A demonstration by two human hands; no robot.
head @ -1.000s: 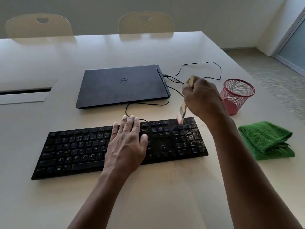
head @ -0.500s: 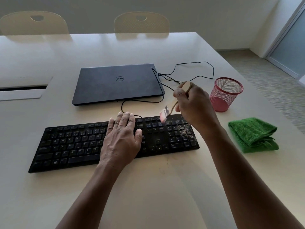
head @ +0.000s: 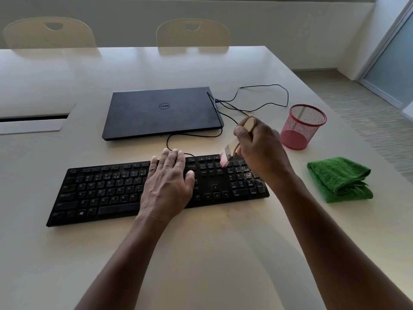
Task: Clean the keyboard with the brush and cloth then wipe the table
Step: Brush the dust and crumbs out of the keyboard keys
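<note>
Dusty black keyboard (head: 107, 193), folded green cloth (head: 338, 179)

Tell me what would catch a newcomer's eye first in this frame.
Most likely the right hand gripping a small wooden brush, its bristles at the top edge of the black keyboard, while the left hand lies flat on the keys. Next come the colours at right: a red mesh cup and a folded green cloth, with a closed laptop behind.

Your left hand (head: 166, 186) covers the keyboard's (head: 100, 191) middle keys; the brush's (head: 225, 158) bristles blur above it, and your right hand (head: 260, 148) hides its handle's middle.
</note>
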